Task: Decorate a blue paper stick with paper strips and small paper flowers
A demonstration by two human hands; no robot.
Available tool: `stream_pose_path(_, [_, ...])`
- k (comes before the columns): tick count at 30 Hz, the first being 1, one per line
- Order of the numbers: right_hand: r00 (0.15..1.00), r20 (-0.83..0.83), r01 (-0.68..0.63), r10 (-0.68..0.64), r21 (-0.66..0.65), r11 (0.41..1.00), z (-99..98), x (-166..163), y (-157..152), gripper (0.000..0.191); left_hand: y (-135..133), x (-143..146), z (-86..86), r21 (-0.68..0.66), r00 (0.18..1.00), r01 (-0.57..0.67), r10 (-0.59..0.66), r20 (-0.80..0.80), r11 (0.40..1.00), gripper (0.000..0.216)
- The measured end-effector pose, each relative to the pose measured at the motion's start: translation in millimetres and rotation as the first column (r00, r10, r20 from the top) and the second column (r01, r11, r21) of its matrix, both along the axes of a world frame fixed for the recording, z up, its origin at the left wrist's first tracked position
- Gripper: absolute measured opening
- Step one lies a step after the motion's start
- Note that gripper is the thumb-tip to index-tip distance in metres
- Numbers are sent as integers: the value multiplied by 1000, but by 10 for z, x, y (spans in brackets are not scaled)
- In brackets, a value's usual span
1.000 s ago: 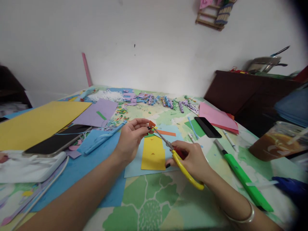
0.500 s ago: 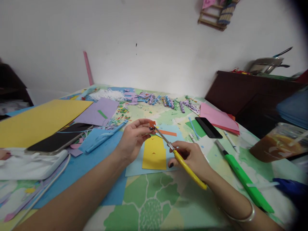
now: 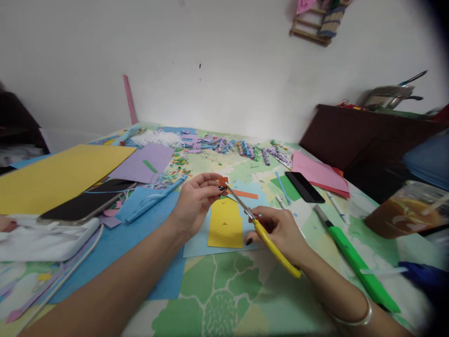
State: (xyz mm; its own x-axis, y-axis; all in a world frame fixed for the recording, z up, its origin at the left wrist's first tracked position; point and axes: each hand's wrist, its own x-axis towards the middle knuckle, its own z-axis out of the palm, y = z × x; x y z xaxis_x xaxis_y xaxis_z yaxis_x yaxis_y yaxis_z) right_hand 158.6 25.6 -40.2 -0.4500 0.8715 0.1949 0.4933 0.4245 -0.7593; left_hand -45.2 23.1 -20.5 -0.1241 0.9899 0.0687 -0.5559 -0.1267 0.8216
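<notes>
My left hand pinches a small orange paper scrap above the table. My right hand grips yellow-handled scissors, whose blades reach up-left and meet the scrap. Below the scrap lies a yellow card on a light blue sheet. An orange paper strip lies just right of the scrap.
A phone rests on a white box at left, beside yellow and purple sheets. A green utility knife, black ruler, pink paper and an iced drink cup sit right. Rolled paper bits litter the back.
The view has shifted slightly. The scissor blades have closed in on the orange scrap; both hands stay nearly in place.
</notes>
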Motion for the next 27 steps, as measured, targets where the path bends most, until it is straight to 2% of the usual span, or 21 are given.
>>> stream_pose_path(13, [1000,18,10,-10,19,1000,-7,-15,-13,25,-5,48,2,41,990,-52,56,-127,998,28])
stream_pose_path(27, [998,38,43,-46,59,997,33,-19,-24,31,-2,39,-15,98,983,-67,82,-163,993,28])
